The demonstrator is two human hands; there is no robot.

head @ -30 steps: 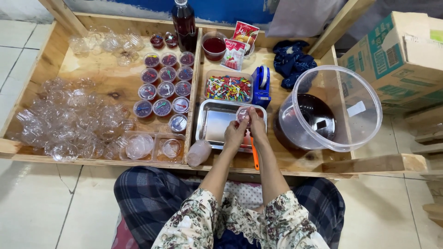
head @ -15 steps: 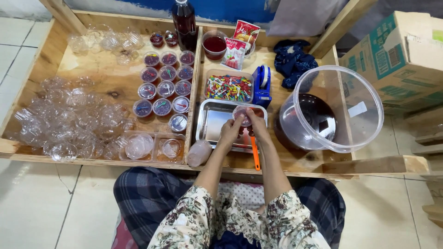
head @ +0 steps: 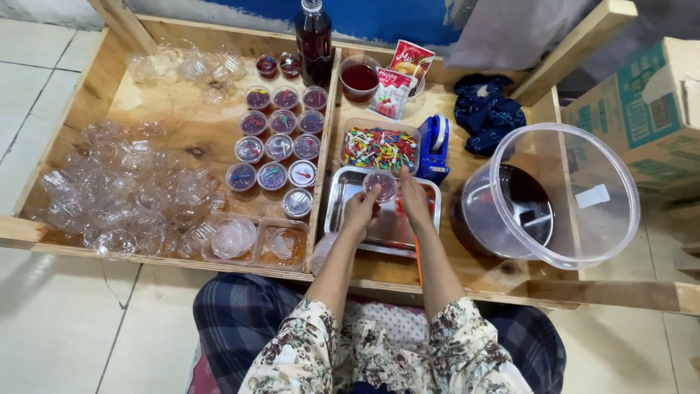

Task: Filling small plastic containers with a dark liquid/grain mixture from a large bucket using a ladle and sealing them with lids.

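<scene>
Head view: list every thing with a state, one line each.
Small cup: held over the steel tray by both hands, filled.
Left hand: gripping the cup.
Right hand: gripping the cup.
Bottle: upright, capped.
Big tub: open, dark liquid inside.
Rows of cups: lidded, filled.

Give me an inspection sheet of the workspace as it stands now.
Surface: wooden tray table, split by a wooden divider.
Job's things: small lidded cup held over a metal tray; filled cups in rows.
Clutter: empty clear cups, sprinkles tub, dark bottle, sachets, tape dispenser, blue cloth, clear bucket.
Grippers: left hand and right hand both on the cup.
Cables: nothing seen.
Surroundings: cardboard box, tiled floor.
</scene>
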